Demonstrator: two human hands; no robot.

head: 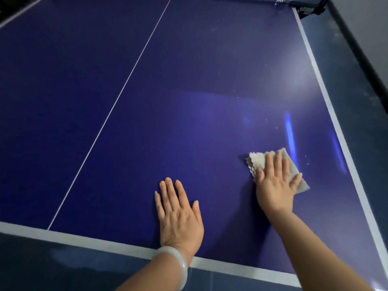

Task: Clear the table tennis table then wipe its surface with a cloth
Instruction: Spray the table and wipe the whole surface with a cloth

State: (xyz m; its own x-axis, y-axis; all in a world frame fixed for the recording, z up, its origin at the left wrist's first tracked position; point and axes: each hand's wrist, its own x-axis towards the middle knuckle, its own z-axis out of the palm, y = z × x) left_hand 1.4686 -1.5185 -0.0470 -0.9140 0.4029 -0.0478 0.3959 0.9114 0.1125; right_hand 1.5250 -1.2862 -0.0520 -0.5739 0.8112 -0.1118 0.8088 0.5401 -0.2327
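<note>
Right, the right hand (275,183) lies flat on a pale grey cloth (258,160), fingers straight and spread, palm pressing it down onto the table rather than gripping it. That cloth sits on the right half of the blue table (189,91), near the white line (327,106) along the right-hand edge but not touching it, its crumpled lighter corner poking out to the left of the fingers and a grey corner showing past the thumb side at the lower right. Over to the left hand (178,213), and it is flat too, fingers straight and close together, palm down on the bare blue surface, holding nothing, just above the white line (94,240) along the near edge. A pale, glossy bangle (176,263) circles that left wrist, right over the near edge. The two hands lie apart, the right one further up the table. A thin white centre line (117,97) runs away from the near edge up the left part of the view. A few pale specks (306,159) dot the surface beside the cloth, bright patches of reflected light sit above it, and a bit of dark net (304,5) shows at the far right corner.
</note>
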